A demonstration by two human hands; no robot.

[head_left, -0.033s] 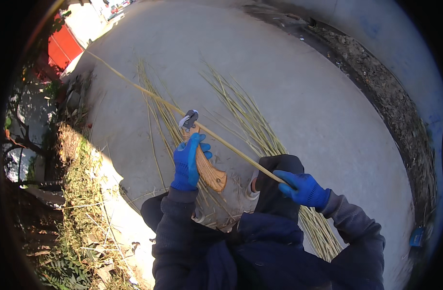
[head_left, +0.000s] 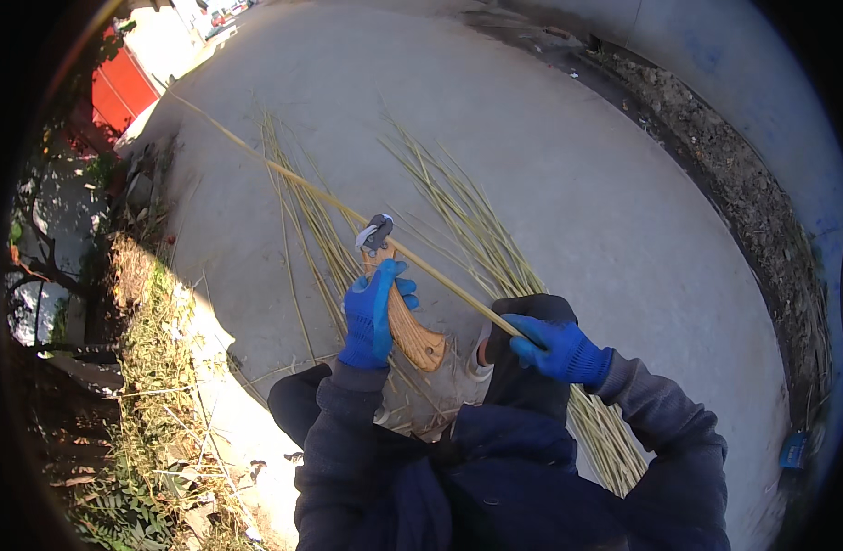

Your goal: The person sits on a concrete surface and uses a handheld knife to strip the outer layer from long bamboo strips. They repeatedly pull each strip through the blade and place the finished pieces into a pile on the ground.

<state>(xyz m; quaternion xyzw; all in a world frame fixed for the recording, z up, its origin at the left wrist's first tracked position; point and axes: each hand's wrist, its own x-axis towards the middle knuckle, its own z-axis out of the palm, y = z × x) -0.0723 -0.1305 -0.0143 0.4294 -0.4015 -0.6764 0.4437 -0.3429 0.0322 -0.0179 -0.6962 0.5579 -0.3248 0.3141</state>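
Note:
A long, thin yellowish stalk (head_left: 444,279) runs from the far upper left down to my right hand. My right hand (head_left: 554,349), in a blue glove, is closed around its near end by my right knee. In my left hand (head_left: 373,312), also gloved in blue, is a hand tool (head_left: 412,329) with a curved wooden handle. The tool's dark metal head (head_left: 375,232) meets the stalk partway along it. Just how the head grips or touches the stalk is too small to tell.
Under the held stalk lies a loose bunch of stalks (head_left: 313,220). A thicker bundle (head_left: 490,241) passes by my right leg and reappears beside my right arm. Dry plants (head_left: 155,395) edge the pavement on the left; a soil strip (head_left: 706,138) and wall border the right.
My left hand and the tool have slid slightly toward my right hand along the stalk. My right hand has shifted a little to the left and up.

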